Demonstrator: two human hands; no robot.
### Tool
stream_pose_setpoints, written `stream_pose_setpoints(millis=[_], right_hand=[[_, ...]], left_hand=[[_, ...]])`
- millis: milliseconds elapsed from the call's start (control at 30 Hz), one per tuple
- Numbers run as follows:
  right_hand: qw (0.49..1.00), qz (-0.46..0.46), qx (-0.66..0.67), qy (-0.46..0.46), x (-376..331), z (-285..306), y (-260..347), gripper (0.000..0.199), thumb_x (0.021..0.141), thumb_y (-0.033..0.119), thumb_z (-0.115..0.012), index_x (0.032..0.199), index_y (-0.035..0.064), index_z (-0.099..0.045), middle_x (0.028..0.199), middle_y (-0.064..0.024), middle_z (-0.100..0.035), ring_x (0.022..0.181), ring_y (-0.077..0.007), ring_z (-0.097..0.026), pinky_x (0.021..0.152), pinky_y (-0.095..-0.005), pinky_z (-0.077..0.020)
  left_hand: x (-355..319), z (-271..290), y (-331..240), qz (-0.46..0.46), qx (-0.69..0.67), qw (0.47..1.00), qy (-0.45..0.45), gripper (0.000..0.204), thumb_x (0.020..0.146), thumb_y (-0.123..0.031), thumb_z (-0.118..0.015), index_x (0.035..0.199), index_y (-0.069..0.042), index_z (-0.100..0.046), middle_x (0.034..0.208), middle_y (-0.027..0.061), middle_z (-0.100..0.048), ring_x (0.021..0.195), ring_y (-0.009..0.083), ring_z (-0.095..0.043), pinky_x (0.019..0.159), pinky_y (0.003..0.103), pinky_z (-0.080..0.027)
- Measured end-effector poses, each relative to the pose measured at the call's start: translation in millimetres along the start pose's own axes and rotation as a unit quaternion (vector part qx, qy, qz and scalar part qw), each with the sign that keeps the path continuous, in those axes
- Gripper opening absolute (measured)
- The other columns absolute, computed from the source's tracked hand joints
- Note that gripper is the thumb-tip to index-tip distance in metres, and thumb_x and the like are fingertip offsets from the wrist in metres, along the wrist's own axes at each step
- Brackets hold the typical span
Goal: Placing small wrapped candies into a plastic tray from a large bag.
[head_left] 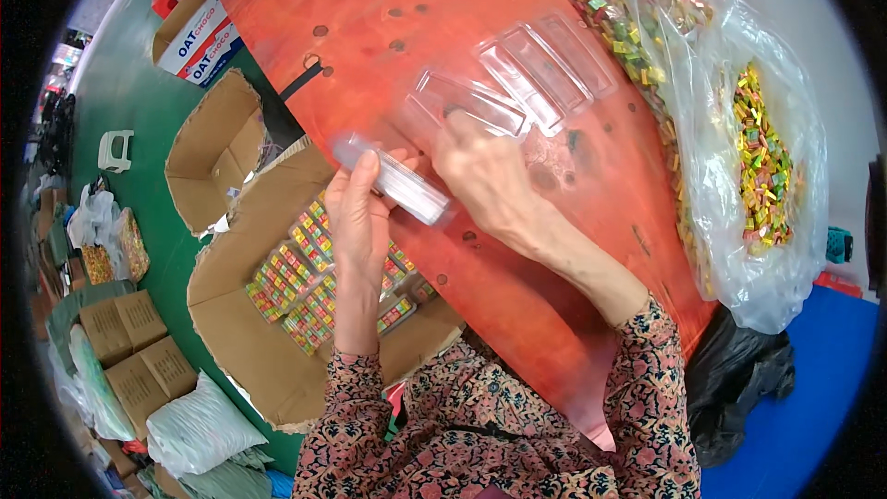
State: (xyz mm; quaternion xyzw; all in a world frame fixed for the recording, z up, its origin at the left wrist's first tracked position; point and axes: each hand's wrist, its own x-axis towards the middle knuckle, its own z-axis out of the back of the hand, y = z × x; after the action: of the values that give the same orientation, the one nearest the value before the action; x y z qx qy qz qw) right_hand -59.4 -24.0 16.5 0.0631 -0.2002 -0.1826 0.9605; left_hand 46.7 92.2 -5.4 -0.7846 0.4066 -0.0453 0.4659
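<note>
My left hand (356,203) is closed around a stack of nested clear plastic trays (411,189), thumb on top, held at the left edge of the red-covered table. My right hand (485,171) reaches over the table, its fingers curled down at the near side of a long clear plastic tray (488,109). Those fingers are blurred and partly hidden, so whether they grip the tray is unclear. Just beyond it, several more clear trays (536,69) lie side by side on the red cover (388,0).
Left of the table, an open cardboard box (231,277) holds rows of filled trays with small colourful pieces. Small wrapped pieces (762,162) fill a clear plastic bag (739,277) on the right; more lie along the table's far right side. Cartons (143,342) stand on the green floor.
</note>
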Motion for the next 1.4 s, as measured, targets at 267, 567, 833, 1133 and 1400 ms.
stream_pose_setpoints(millis=[267, 567, 833, 1133, 1400], right_hand=[[0.991, -0.058, 0.114, -0.030, -3.8, -13.8, -13.1, 0.014, 0.078, 0.008, -0.058, 0.072, -0.0041, -0.053, 0.075, -0.0169, -0.052, 0.063, -0.0324, -0.057, 0.048, -0.0405, -0.0458], [0.945, -0.106, 0.306, -0.035, -12.0, 12.9, 0.5, 0.013, 0.077, 0.010, -0.062, 0.082, -0.0014, -0.060, 0.073, -0.0152, -0.054, 0.059, -0.0319, -0.054, 0.052, -0.0404, -0.0422], [0.980, -0.076, 0.134, -0.125, -15.3, 32.3, -21.9, 0.012, 0.075, 0.009, -0.063, 0.083, 0.0005, -0.063, 0.074, -0.0146, -0.056, 0.061, -0.0276, -0.056, 0.054, -0.0341, -0.0439], [0.703, -0.253, 0.655, 0.110, -58.6, 60.9, -22.2, 0.018, 0.078, 0.013, -0.064, 0.082, -0.0039, -0.066, 0.069, -0.0026, -0.061, 0.066, -0.0041, -0.052, 0.058, -0.0214, -0.0421], [0.976, -0.153, 0.105, -0.118, -96.2, 105.2, -62.8, 0.002, 0.076, 0.001, -0.060, 0.075, -0.0010, -0.060, 0.062, -0.0102, -0.051, 0.054, -0.0181, -0.050, 0.049, -0.0288, -0.0407]], left_hand=[[9.1, -18.6, 4.0, -0.030, 0.042, 0.998, -0.025, 0.031, 0.083, -0.018, -0.061, 0.102, 0.003, -0.049, 0.094, 0.0167, -0.059, 0.084, 0.0251, -0.062, 0.075, 0.038, -0.053], [29.2, -22.9, 8.8, -0.020, 0.042, 0.999, 0.017, 0.035, 0.081, -0.020, -0.063, 0.103, 0.003, -0.048, 0.096, 0.0172, -0.059, 0.084, 0.0253, -0.061, 0.072, 0.036, -0.053], [7.5, -20.5, 1.4, -0.023, 0.032, 0.999, -0.004, 0.032, 0.081, -0.017, -0.064, 0.102, 0.003, -0.048, 0.097, 0.0183, -0.058, 0.084, 0.0261, -0.062, 0.075, 0.037, -0.052], [-36.5, -61.9, 12.4, 0.018, 0.051, 0.987, 0.148, 0.033, 0.076, -0.012, -0.066, 0.101, 0.004, -0.052, 0.092, 0.0147, -0.063, 0.079, 0.0166, -0.062, 0.070, 0.027, -0.051], [-40.9, -63.6, 43.2, 0.115, 0.032, 0.981, 0.150, 0.038, 0.080, -0.018, -0.064, 0.105, 0.005, -0.048, 0.096, 0.0202, -0.060, 0.087, 0.0275, -0.062, 0.075, 0.038, -0.053]])
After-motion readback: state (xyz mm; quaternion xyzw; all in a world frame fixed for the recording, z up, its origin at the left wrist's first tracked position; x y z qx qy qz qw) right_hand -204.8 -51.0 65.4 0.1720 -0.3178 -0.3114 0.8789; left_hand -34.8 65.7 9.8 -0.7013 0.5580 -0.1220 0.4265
